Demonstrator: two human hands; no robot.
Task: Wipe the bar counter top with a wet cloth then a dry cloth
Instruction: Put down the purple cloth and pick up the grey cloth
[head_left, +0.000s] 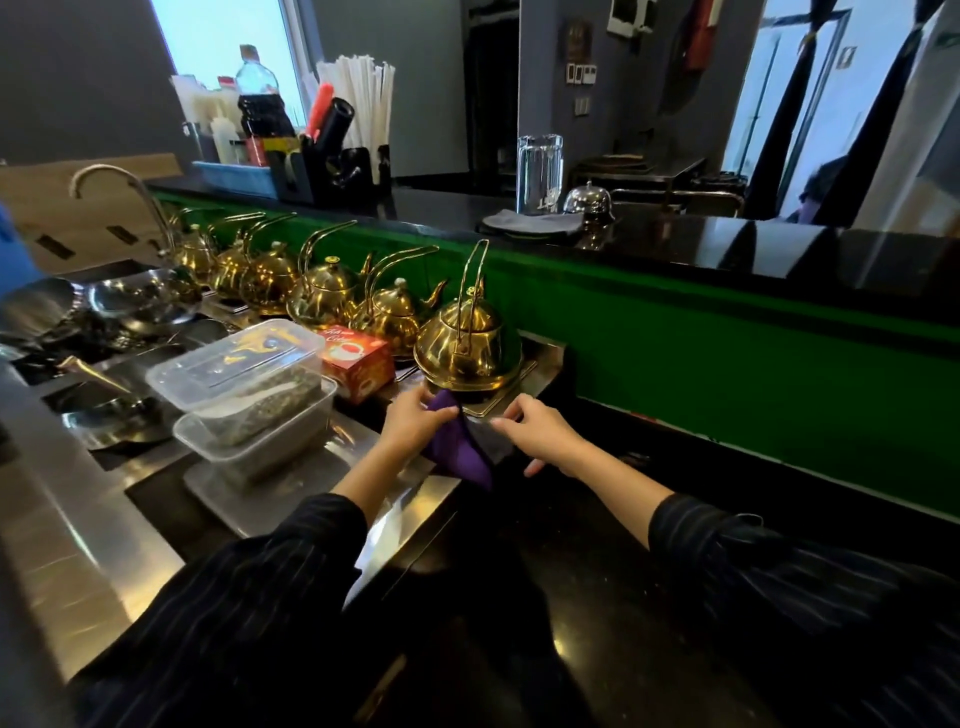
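Left hand (415, 422): fingers curled and clamped on the upper corner of a dark purple cloth (460, 449). The cloth hangs crumpled over the front edge of the brushed-steel desk (78, 519), just in front of the nearest polished gold kettle with a tall hoop handle (462, 343). Right hand (543, 434) is close beside it, fingers bent toward a paler grey fold of fabric (493, 441) that touches the purple cloth; cannot tell whether those fingers are closed on it or only touching. Both forearms are in dark pinstriped sleeves (260, 597). More gold kettles (322, 291) run in a row to the left along the green wall panel (727, 374). A red cardboard box (356, 364) sits just left of the nearest kettle, then two stacked clear plastic lidded tubs (244, 384). Steel bowls (140, 299) lie farther left, near a curved tap (124, 182). Above the green panel runs the raised glossy black bar desk top (727, 249). It carries a clear glass jug (540, 174), a chrome call bell (589, 200) and a folded grey napkin on a dark plate (535, 224). Well to the left on it are white straws (363, 98) and a dark sauce bottle (260, 98). The purple cloth is below and in front of that bar top, not touching it.
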